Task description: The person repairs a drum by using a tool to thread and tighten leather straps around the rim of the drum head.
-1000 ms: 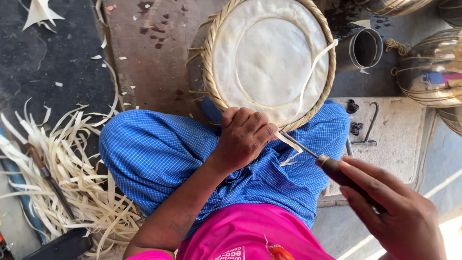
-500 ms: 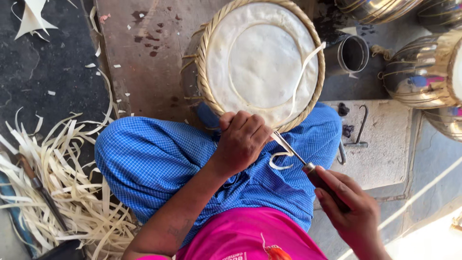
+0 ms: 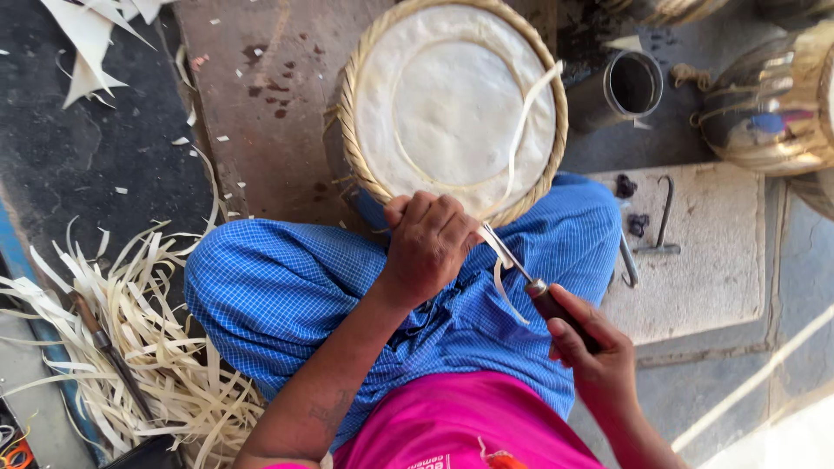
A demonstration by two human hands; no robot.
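Observation:
A round drum with a pale skin head and a woven cane rim rests against my knees, which are covered in blue checked cloth. My left hand grips the near edge of the rim. My right hand holds a knife by its dark handle, the blade tip at the rim just beside my left hand. A thin pale strip curls up from the blade across the skin.
A heap of pale shavings with a tool lying in it sits at the left. A dark metal cup stands beyond the drum, shiny metal drum bodies at the right, hooks on a stone slab.
My right hand with the knife has drawn nearer to my left hand and to the rim. The view has shifted a little; the drum and left hand keep their hold.

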